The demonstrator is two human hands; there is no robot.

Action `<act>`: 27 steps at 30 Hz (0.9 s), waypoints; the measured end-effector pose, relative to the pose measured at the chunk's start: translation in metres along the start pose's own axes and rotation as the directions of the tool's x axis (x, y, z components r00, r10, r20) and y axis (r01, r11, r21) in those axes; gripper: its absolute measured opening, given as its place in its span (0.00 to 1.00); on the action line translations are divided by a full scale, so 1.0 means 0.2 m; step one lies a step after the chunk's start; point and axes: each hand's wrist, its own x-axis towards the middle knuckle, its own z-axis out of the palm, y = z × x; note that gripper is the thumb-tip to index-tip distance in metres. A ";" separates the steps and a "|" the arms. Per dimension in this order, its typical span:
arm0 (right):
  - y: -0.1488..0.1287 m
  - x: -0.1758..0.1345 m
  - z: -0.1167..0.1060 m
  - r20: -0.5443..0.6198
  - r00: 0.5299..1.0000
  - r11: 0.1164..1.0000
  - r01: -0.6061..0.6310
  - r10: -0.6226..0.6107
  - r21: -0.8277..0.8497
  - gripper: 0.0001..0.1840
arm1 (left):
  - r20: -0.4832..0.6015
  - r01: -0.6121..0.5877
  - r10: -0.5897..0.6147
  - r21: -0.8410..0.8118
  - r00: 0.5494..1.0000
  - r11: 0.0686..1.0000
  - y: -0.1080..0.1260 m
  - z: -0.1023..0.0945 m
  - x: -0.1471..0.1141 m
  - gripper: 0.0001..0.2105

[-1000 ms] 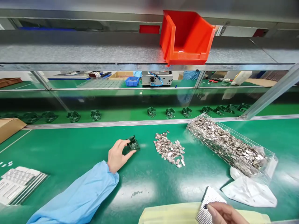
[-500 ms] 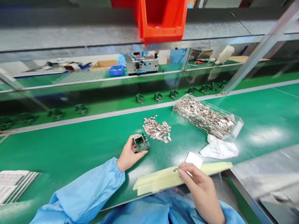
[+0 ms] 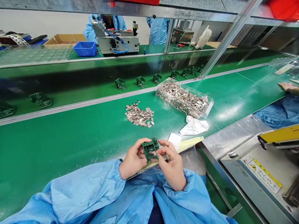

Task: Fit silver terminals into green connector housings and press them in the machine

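My left hand (image 3: 133, 158) is closed around the left side of a dark green plastic housing (image 3: 147, 148), a boxy part with a square opening, held up over the table's near edge. At its right side is my right hand (image 3: 171, 163), thumb and fingers pinched against the lower right corner. A small metal piece (image 3: 154, 153) seems to be at those fingertips, mostly covered by them. Beyond the hands lies a loose heap of small metal pieces (image 3: 139, 115). Farther right, a clear plastic tray (image 3: 209, 109) is full of the same pieces.
A crumpled white cloth (image 3: 194, 126), a white pad (image 3: 174, 140) and a yellow strip (image 3: 191, 143) lie right of my hands. Several green housings (image 3: 140, 82) line the belt behind the metal rail. At far right are another person's hand (image 3: 288, 87) and a machine (image 3: 263, 174).
My right hand has moved from above the yellow strip to the housing, carrying the small piece. The left hand has brought the housing closer to my body. The camera view has shifted right.
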 end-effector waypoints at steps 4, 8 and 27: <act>0.02 -0.01 0.01 -0.008 1.000 1.000 -0.006 0.006 -0.024 0.06 | 0.032 0.005 -0.007 0.056 0.999 0.998 -0.02 0.00 -0.02 0.25; 0.03 -0.01 0.01 -0.022 1.000 0.999 0.021 -0.022 -0.047 0.06 | 0.094 -0.010 -0.002 0.125 0.996 0.992 -0.02 -0.02 -0.04 0.21; 0.04 -0.02 0.04 -0.023 0.984 0.946 -0.163 0.176 0.281 0.08 | -0.014 -0.027 0.030 0.209 0.999 0.978 0.03 0.02 -0.05 0.13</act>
